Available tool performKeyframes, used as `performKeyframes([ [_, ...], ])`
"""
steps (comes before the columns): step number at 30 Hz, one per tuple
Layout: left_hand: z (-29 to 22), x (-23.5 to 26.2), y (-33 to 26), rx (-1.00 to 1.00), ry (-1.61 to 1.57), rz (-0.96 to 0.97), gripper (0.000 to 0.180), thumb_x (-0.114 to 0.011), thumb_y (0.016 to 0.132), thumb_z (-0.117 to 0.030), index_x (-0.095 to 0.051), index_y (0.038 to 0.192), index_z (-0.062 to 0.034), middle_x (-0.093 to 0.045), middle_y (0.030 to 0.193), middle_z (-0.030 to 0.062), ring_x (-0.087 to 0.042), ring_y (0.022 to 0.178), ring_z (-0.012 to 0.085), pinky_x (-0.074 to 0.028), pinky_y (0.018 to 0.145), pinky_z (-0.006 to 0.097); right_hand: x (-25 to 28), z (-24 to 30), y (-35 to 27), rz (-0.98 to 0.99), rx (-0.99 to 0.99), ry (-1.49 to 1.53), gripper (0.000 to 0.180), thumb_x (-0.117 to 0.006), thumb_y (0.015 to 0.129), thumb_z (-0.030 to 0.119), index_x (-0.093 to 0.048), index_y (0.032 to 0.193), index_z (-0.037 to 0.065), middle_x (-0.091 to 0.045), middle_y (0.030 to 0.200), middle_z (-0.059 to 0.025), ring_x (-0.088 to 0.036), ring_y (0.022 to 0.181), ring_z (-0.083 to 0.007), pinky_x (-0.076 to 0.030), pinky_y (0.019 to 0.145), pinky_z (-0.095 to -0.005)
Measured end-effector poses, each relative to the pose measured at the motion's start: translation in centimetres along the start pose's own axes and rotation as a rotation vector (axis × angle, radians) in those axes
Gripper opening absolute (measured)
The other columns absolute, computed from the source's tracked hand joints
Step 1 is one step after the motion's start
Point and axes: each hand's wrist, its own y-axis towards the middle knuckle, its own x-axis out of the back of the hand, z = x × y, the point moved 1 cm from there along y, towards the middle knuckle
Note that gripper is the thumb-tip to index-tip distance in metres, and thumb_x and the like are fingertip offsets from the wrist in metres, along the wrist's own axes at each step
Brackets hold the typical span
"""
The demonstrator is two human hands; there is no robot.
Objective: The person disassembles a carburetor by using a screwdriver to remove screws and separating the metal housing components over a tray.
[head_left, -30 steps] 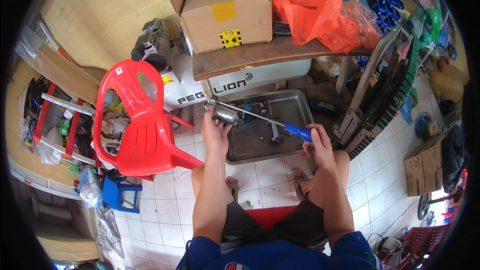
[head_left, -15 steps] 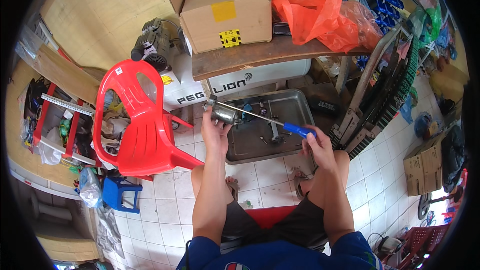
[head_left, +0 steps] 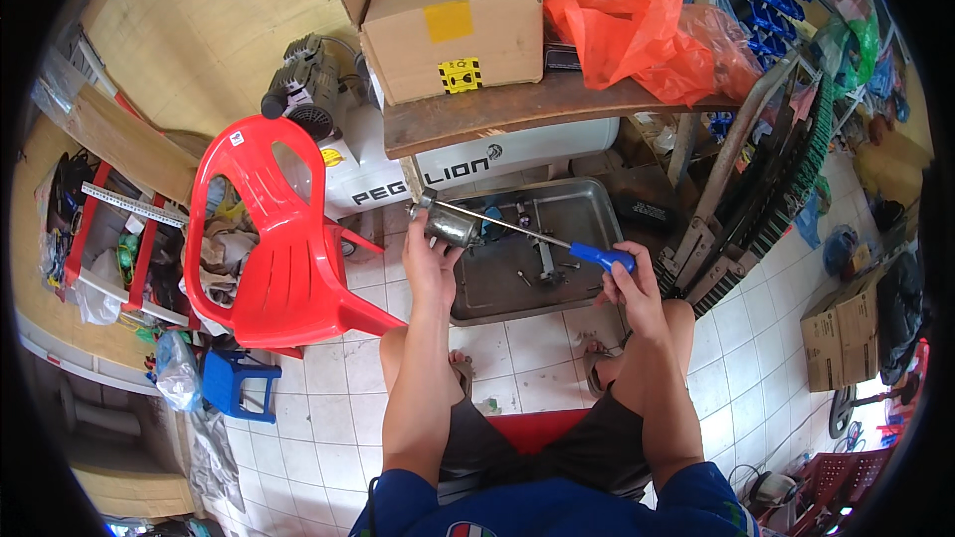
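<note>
1. Little has moved since earlier; both hands keep their grips at frame centre.
2. Left hand (head_left: 430, 264) clasps a metal cylinder (head_left: 450, 226).
3. Right hand (head_left: 629, 283) grips the blue-handled screwdriver (head_left: 601, 257), above the metal tray (head_left: 587, 201).

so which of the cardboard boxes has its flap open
The big cardboard box on the wooden shelf above the tray; one flap stands up. The smaller boxes by the floor at right look shut.

Both forearms rise from the lower edge toward 12 o'clock; left hand (head_left: 430, 261) raised, fingers curled closed around a held part; right hand (head_left: 631, 283) at its 3 o'clock, fist clenched; knees bent below.
</note>
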Motion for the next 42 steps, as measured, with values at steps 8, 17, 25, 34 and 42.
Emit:
performKeyframes([
  [8, 0.1, -0.5, -0.2, -0.004, 0.002, 0.024, 0.042, -0.059, 0.098, -0.036, -0.054, 0.127, -0.0061, -0.060, 0.120, 0.0083, -0.062, 0.110, 0.0241, -0.053, 0.091, 0.047, 2.4, -1.7, 0.5, -0.052, -0.163, -0.232, 0.044, -0.047, 0.106, 0.042, -0.052, 0.123, 0.002, -0.048, 0.075, -0.0020, -0.044, 0.059, -0.0097, -0.054, 0.061, -0.0307],
  [17, 0.1, -0.2, 0.0, 0.014, 0.006, -0.028, 0.042, -0.061, 0.095, -0.038, -0.053, 0.125, -0.0091, -0.060, 0.118, 0.0094, -0.061, 0.111, 0.0241, -0.049, 0.100, 0.051, 0.1, -0.6, 0.0, 0.029, 0.014, -0.093, 0.047, -0.045, 0.107, 0.039, -0.038, 0.138, 0.004, -0.049, 0.083, -0.0039, -0.048, 0.070, -0.0114, -0.055, 0.073, -0.0336],
  [25, -0.2, -0.2, 0.1, -0.017, -0.004, 0.015, 0.046, -0.060, 0.097, -0.035, -0.052, 0.130, -0.0038, -0.058, 0.122, 0.0106, -0.061, 0.111, 0.0262, -0.054, 0.092, 0.048, 1.4, -0.7, 0.1, 0.053, -0.283, -0.187, 0.047, -0.045, 0.106, 0.043, -0.048, 0.129, 0.002, -0.054, 0.079, -0.0044, -0.052, 0.067, -0.0101, -0.053, 0.063, -0.0302],
  [34, -0.1, -0.1, 0.1, -0.008, -0.009, -0.017, 0.042, -0.059, 0.098, -0.034, -0.055, 0.127, -0.0047, -0.061, 0.119, 0.0086, -0.062, 0.110, 0.0247, -0.055, 0.090, 0.046, -0.2, -0.6, -0.1, -0.049, -0.012, -0.124, 0.042, -0.046, 0.107, 0.038, -0.045, 0.132, 0.005, -0.044, 0.071, 0.0002, -0.039, 0.059, -0.0084, -0.049, 0.062, -0.0283],
  [42, -0.5, -0.3, -0.2, -0.029, 0.018, -0.014, 0.041, -0.059, 0.098, -0.034, -0.055, 0.126, -0.0044, -0.064, 0.113, 0.0083, -0.065, 0.105, 0.0229, -0.056, 0.086, 0.044, -0.3, 0.1, 0.0, -0.073, -0.134, -0.218, 0.041, -0.047, 0.107, 0.038, -0.052, 0.123, 0.000, -0.048, 0.068, -0.0005, -0.043, 0.055, -0.0069, -0.050, 0.057, -0.0276],
])
